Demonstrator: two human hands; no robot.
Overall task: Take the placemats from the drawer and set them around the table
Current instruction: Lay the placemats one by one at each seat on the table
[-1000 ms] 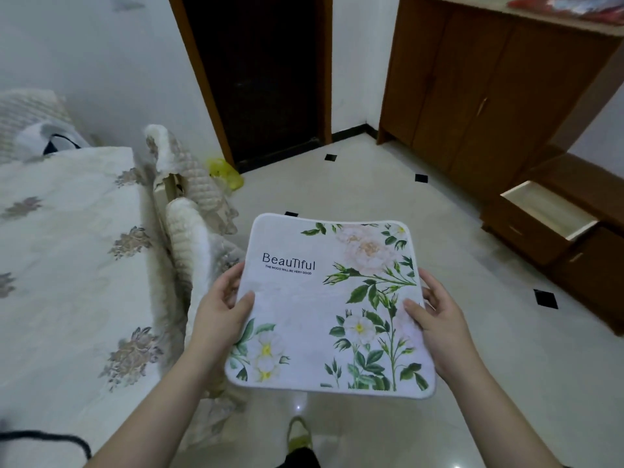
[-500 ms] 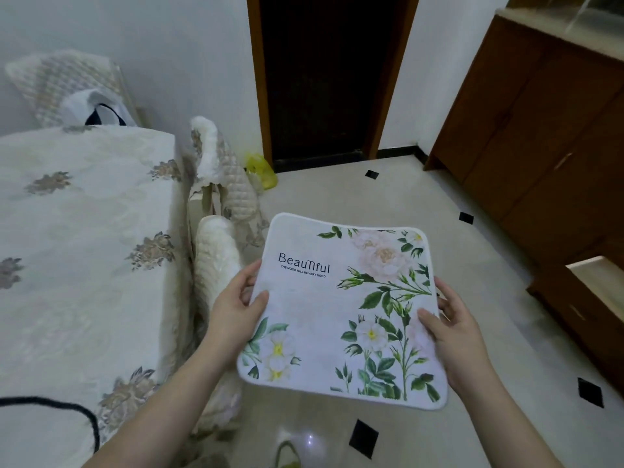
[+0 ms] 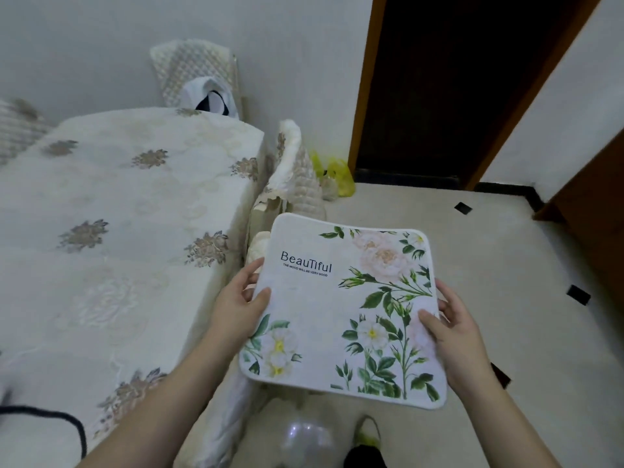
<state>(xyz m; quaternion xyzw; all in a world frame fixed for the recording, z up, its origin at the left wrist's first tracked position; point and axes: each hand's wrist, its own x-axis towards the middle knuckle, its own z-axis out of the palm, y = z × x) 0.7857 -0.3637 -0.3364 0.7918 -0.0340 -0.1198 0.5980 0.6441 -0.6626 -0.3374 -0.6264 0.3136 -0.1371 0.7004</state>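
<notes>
A square white placemat printed with green leaves, pale flowers and the word "BeauTiful" is held flat in front of me, above the floor. My left hand grips its left edge, thumb on top. My right hand grips its right edge the same way. Whether more mats lie under the top one is hidden. The table, covered with a cream cloth with embroidered flowers, stands to the left of the mat. The drawer is out of view.
Chairs with quilted cream covers stand tucked against the table's right side, just beyond the mat. A yellow plastic bag lies by the dark doorway. A brown wooden cabinet is at the right edge. A black cable crosses the table's near corner.
The view has swung left: the cabinet and its open drawer have slid out of sight and more of the table shows. Both hands keep the same hold on the placemat.
</notes>
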